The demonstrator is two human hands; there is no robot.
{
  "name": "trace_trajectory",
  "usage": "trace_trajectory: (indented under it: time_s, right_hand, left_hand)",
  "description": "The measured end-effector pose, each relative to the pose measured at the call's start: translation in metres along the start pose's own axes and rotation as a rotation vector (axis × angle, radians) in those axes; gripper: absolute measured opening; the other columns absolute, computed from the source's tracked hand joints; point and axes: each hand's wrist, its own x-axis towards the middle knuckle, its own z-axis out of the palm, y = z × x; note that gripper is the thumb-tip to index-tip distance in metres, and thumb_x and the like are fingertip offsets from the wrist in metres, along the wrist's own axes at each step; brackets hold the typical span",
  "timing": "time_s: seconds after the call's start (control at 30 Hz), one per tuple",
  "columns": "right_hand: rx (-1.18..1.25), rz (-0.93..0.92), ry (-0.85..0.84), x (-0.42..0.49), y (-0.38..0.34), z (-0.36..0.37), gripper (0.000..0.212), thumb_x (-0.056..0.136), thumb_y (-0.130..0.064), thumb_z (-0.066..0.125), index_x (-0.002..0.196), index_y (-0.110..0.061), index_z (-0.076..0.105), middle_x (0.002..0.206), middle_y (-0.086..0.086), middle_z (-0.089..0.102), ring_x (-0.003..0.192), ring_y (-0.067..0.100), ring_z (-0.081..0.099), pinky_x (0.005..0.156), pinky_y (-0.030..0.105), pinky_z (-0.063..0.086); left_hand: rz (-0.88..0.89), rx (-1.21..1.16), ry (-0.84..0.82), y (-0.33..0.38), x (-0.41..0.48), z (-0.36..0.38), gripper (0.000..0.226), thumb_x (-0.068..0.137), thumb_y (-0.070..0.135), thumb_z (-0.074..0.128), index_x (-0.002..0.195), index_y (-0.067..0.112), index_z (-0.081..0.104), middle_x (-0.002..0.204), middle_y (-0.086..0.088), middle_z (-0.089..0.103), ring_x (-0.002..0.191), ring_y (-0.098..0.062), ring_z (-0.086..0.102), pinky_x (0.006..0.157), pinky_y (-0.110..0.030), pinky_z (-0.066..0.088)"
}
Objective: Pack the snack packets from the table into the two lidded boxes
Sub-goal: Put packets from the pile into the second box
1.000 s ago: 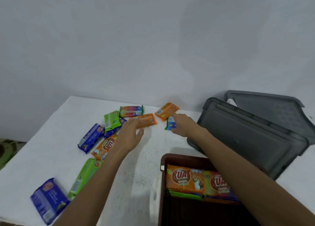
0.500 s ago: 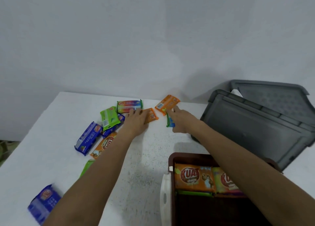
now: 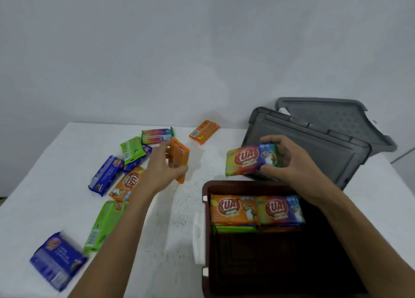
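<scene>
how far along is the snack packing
Done: the brown box holds two packets on top of others. In hand: the left hand grips an orange packet, the right hand a rainbow packet. Left: about eight packets on the table.

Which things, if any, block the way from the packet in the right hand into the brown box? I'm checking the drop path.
Nothing visible does. The right hand holds the multicolour packet just beyond the open brown box, whose near part looks free.
</scene>
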Motion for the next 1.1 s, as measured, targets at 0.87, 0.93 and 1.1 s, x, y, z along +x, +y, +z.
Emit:
trace_trajectory:
  time_s: [0.87, 0.93, 1.1]
  right_hand:
    - [-0.739, 0.034, -0.442, -0.088, 0.093, 0.063, 0.035, 0.081, -0.017, 0.076, 0.102, -0.017, 0.049, 0.12, 0.004, 0.06, 0.103, 0.016, 0.059, 0.067, 0.016, 0.043]
    - [-0.757, 0.074, -0.459, -0.084, 0.099, 0.064, 0.031, 0.082, -0.016, 0.075, 0.102, -0.014, 0.051, 0.123, 0.008, 0.058, 0.109, 0.021, 0.057, 0.076, 0.023, 0.047]
    - [-0.797, 0.104, -0.468, -0.081, 0.106, 0.069, 0.03, 0.084, -0.016, 0.074, 0.104, -0.014, 0.052, 0.129, 0.01, 0.054, 0.116, 0.025, 0.056, 0.087, 0.029, 0.052]
  left_hand:
    - [0.058, -0.675, -0.049, 0.063, -0.166, 0.049, 0.058, 0.082, -0.009, 0.069, 0.127, 0.019, 0.045, 0.131, 0.007, 0.059, 0.112, -0.005, 0.061, 0.082, -0.019, 0.053]
    - [0.056, -0.673, -0.051, 0.062, -0.166, 0.049, 0.058, 0.082, -0.008, 0.069, 0.127, 0.02, 0.045, 0.131, 0.008, 0.059, 0.113, -0.006, 0.061, 0.082, -0.019, 0.053]
    - [0.049, -0.666, -0.044, 0.062, -0.164, 0.05, 0.058, 0.081, -0.006, 0.071, 0.126, 0.022, 0.046, 0.128, 0.01, 0.06, 0.111, -0.004, 0.062, 0.08, -0.016, 0.053]
